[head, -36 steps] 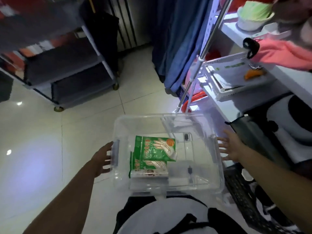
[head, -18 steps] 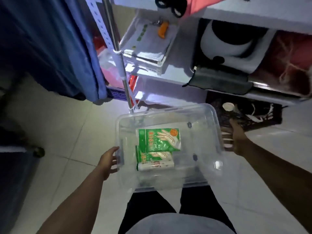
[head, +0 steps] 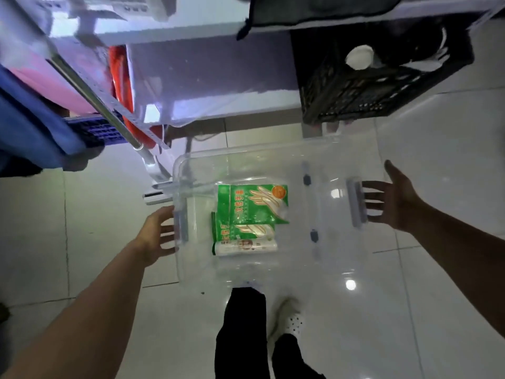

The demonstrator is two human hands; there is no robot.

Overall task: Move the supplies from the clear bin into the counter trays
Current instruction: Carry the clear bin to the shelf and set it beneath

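Note:
A clear plastic bin (head: 332,258) is low over the white tiled floor in front of me. Inside lie a green glove packet (head: 254,203), a second green packet (head: 240,231) partly under it, and a white pack (head: 246,246) at the near edge. My left hand (head: 155,236) is against the bin's left end at the grey handle, fingers spread and fairly straight. My right hand (head: 396,201) is at the right end, thumb up, its straight fingers showing through the wall behind the other handle. I cannot tell whether the bin touches the floor.
A black lattice crate (head: 369,86) sits under the white shelf (head: 169,31) just beyond the bin. A metal shelf post (head: 95,97) slants down at the left, beside a blue cloth (head: 32,124). My leg (head: 240,337) and white shoe (head: 289,321) are below the bin.
The view has swung down toward the foot of the shelf. The bin has come lower toward the floor, with both hands staying at its two ends.

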